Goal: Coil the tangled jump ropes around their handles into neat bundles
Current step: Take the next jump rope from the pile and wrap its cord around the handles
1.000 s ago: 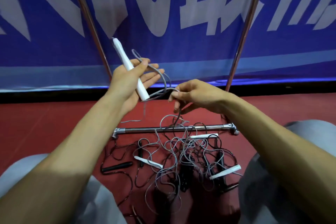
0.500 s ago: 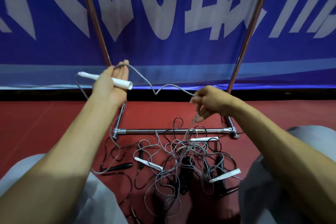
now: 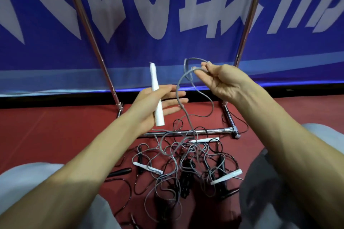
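My left hand [image 3: 149,106] holds a white jump-rope handle [image 3: 156,95] upright against its palm, with the fingers stretched out to the right. To its right and a little higher, my right hand [image 3: 223,83] pinches a loop of the grey rope [image 3: 188,78]. From there the rope hangs down past my left fingers into the tangle [image 3: 178,165] of grey and black ropes on the red floor. In the tangle lie three more white handles [image 3: 204,140] [image 3: 147,167] [image 3: 227,177] and a black handle [image 3: 119,172].
The chrome base bar [image 3: 210,131] of a metal rack crosses the floor just behind the tangle. Its two uprights [image 3: 87,24] [image 3: 249,16] rise in front of a blue banner. My knees in grey trousers [image 3: 28,182] flank the pile on both sides.
My left hand swung the white handle from lying level at the left to standing upright nearer the middle. My right hand rose and lifted a loop of grey rope with it.
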Tool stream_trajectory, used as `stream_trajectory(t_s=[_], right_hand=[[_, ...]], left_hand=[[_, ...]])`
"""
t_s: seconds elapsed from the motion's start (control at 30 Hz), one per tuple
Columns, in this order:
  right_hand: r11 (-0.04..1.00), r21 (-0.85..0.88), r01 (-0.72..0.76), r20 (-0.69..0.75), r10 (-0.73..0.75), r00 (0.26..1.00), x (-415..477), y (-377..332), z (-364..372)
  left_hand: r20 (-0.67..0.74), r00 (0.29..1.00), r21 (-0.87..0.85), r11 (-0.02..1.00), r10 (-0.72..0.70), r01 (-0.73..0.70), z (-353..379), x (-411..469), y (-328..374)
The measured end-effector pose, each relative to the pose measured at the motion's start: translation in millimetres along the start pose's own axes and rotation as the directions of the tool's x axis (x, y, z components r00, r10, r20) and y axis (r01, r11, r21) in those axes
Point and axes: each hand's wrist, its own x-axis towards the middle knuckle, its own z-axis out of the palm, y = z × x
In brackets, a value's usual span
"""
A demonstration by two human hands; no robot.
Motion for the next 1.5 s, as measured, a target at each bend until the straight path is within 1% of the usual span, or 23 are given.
stream_trajectory(t_s=[0.07,0.13,0.2,0.3,0.37,0.47,0.53,0.6,0.73,0.8,0.83,0.9,0.97,1.0,1.03,1.07,1.13,1.2,1.27,1.33,1.37,1.47,1.5], right_hand=[[0.989,0.143,0.031,-0.049,-0.024,0.998,1.7,-3.3,-0.7],[0.977,0.21,0.039,-0.073,-0.024,0.997,4.0,-5.0,-3.1],[0.977,0.208,0.036,-0.08,-0.02,0.997,7.6,-3.9,-5.5],[0.981,0.195,0.02,-0.061,-0.008,0.998,11.2,-0.6,-6.7],[0.992,0.122,0.025,-0.026,-0.022,0.999,11.2,1.9,-7.5],[0.974,-0.221,0.045,0.015,-0.043,0.999,10.7,9.7,-9.6],[0.871,-0.485,0.071,0.057,-0.05,0.997,9.6,17.9,-9.9],[0.728,-0.681,0.081,0.125,0.006,0.992,8.6,28.5,-10.0],[0.417,-0.889,0.188,0.286,0.186,0.94,8.4,47.5,-10.7],[0.273,-0.934,0.232,0.305,0.262,0.916,6.0,51.9,-10.8],[0.247,-0.943,0.223,0.293,0.301,0.907,4.8,53.7,-10.4],[0.302,-0.935,0.185,0.284,0.327,0.901,3.9,55.7,-10.3],[0.372,-0.911,0.178,0.282,0.246,0.927,5.1,56.4,-11.0],[0.361,-0.912,0.194,0.273,0.18,0.945,7.2,55.9,-12.5],[0.305,-0.928,0.216,0.257,0.099,0.961,9.7,54.2,-15.2],[0.207,-0.95,0.235,0.243,0.016,0.97,12.2,52.2,-18.5],[0.039,-0.978,0.203,0.199,-0.079,0.977,17.1,49.1,-25.8],[-0.017,-0.993,0.119,0.12,-0.042,0.992,20.3,47.1,-31.9],[-0.046,-0.995,0.089,0.09,-0.028,0.996,19.8,45.6,-33.4],[-0.002,-0.989,0.149,0.148,-0.123,0.981,20.6,42.8,-32.5],[0.079,-0.98,0.185,0.168,-0.183,0.969,20.3,41.2,-30.7],[0.525,-0.82,0.228,0.106,-0.252,0.962,17.0,34.8,-18.8],[0.631,-0.741,0.232,0.094,-0.245,0.965,15.1,32.0,-13.9]], left_hand=[[0.108,0.994,0.097,0.995,0.018,-0.029,1.0,-4.7,0.7],[0.17,0.985,0.226,0.971,0.036,-0.075,2.8,-5.6,-1.9],[0.177,0.983,0.325,0.939,0.057,-0.113,4.8,-5.4,-6.1],[0.1,0.989,0.378,0.915,0.112,-0.142,6.1,-3.4,-11.6],[0.04,0.985,0.359,0.918,0.165,-0.168,4.9,-0.9,-13.3],[-0.035,0.974,0.19,0.959,0.222,-0.212,1.4,4.2,-7.4],[-0.084,0.966,0.034,0.969,0.246,-0.243,-1.2,7.1,1.0],[-0.129,0.954,-0.101,0.954,0.269,-0.283,-6.2,9.9,10.2],[-0.187,0.952,-0.399,0.867,0.24,-0.297,-19.2,13.0,23.5],[-0.223,0.953,-0.51,0.808,0.207,-0.295,-26.2,14.2,29.3],[-0.249,0.948,-0.542,0.783,0.196,-0.304,-31.0,14.9,32.1],[-0.294,0.94,-0.581,0.748,0.175,-0.321,-38.9,16.2,36.8],[-0.327,0.932,-0.609,0.719,0.157,-0.334,-44.4,17.2,40.4],[-0.345,0.927,-0.624,0.701,0.148,-0.345,-47.3,17.4,42.5],[-0.37,0.918,-0.642,0.676,0.142,-0.363,-51.1,19.1,45.2],[-0.403,0.904,-0.658,0.642,0.142,-0.394,-55.9,21.2,48.0],[-0.485,0.861,-0.662,0.579,0.153,-0.476,-69.4,28.0,53.1],[-0.568,0.814,-0.633,0.567,0.122,-0.527,-83.6,35.6,53.9],[-0.611,0.789,-0.607,0.602,0.064,-0.519,-90.3,41.2,47.6],[-0.628,0.778,-0.589,0.651,0.004,-0.479,-88.5,46.2,36.3],[-0.622,0.783,-0.588,0.672,-0.019,-0.451,-84.2,47.6,30.5],[-0.536,0.842,-0.572,0.761,-0.064,-0.307,-62.9,41.4,16.4],[-0.491,0.868,-0.552,0.799,-0.078,-0.24,-54.3,36.7,12.2]])
